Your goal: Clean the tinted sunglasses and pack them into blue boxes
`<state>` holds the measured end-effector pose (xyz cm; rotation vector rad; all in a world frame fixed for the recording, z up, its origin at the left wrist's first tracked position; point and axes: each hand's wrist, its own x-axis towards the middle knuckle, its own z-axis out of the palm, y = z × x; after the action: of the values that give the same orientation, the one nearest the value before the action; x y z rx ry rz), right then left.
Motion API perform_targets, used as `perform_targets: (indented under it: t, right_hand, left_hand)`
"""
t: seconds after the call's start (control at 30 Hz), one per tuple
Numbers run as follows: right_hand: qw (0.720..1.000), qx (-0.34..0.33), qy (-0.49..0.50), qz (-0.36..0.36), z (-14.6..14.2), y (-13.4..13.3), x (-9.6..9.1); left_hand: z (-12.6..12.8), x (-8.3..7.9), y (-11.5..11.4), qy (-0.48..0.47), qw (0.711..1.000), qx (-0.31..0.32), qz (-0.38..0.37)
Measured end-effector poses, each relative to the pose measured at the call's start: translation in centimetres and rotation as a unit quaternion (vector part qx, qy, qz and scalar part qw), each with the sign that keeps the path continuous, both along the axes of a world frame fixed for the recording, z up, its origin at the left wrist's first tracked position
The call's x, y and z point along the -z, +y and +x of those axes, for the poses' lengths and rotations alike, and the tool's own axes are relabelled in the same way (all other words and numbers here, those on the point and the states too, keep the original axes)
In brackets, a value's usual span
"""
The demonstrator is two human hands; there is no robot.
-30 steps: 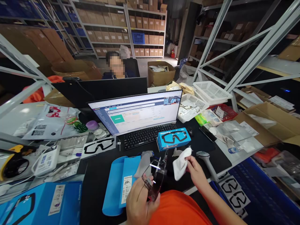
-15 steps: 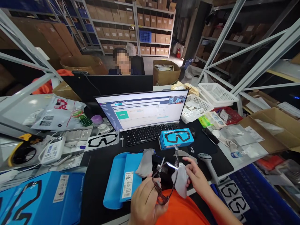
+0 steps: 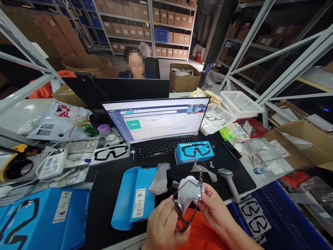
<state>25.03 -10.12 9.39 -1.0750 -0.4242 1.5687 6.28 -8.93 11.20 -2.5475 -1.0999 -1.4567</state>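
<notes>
My left hand (image 3: pixel 162 225) grips a pair of dark-framed glasses (image 3: pixel 186 211) by the lower rim, close to my orange shirt. My right hand (image 3: pixel 214 208) pinches a white cloth (image 3: pixel 187 191) and presses it against the lens from behind. Both hands are closed, held just above the near edge of the black desk mat (image 3: pixel 109 194). A small blue glasses box (image 3: pixel 194 152) lies in front of the keyboard (image 3: pixel 162 146). A blue case with a label (image 3: pixel 135 198) and a grey cloth (image 3: pixel 159 178) lie left of my hands.
A monitor (image 3: pixel 156 119) stands behind the keyboard, with a person seated beyond a second screen. A barcode scanner (image 3: pixel 230 182) lies at right. White baskets (image 3: pixel 235 102), papers and an open cardboard box (image 3: pixel 304 139) fill the right side. A large blue box (image 3: pixel 39 218) sits near left.
My right hand brought the white cloth from beside the glasses onto the lens. The glasses turned and came closer to my body. The view shifted slightly.
</notes>
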Motion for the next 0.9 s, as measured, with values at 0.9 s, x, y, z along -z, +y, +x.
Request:
perform_targets:
  t: [0.9]
  right_hand:
    - [0.985, -0.123, -0.025, 0.115, -2.7, 0.8, -1.9]
  left_hand:
    - [1.1, 0.0, -0.3, -0.002, 0.997, -0.020, -0.070]
